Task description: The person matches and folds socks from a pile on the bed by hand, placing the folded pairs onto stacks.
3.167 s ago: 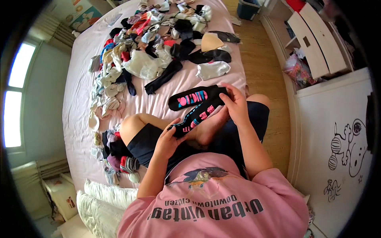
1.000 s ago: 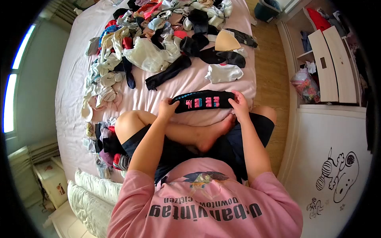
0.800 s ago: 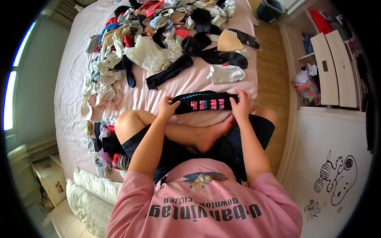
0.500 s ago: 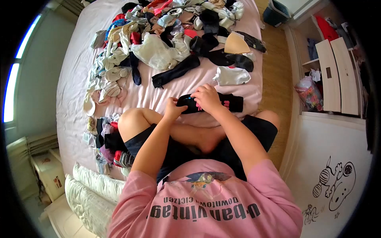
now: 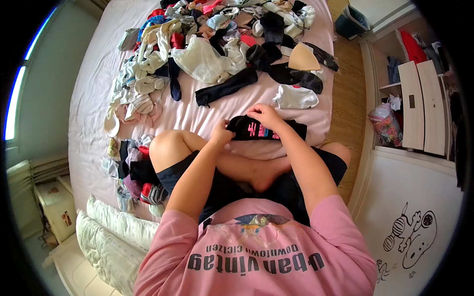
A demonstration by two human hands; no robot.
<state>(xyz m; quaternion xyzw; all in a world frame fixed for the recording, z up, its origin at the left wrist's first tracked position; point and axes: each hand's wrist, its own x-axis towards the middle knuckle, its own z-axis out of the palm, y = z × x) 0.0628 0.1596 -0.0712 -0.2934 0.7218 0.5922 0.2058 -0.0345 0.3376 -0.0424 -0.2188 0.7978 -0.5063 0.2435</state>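
A black sock with pink and blue lettering lies sideways on the bed in front of my crossed legs. My left hand pinches its left end between thumb and fingers. At the sock's upper edge, my right hand has its fingertips closed on the fabric, and its forearm crosses over the right part. Just beyond the right hand is a white sock. A long dark sock lies farther up, apart from both hands.
A big mixed heap of socks and cloth covers the far bed. A smaller pile sits by my left knee, with white pillows behind it. Past the bed's right edge are a bin and an open cabinet.
The black sock now lies flatter, with more of its lettering exposed. My right hand has moved from over its middle to its upper edge. The whole view has shifted slightly.
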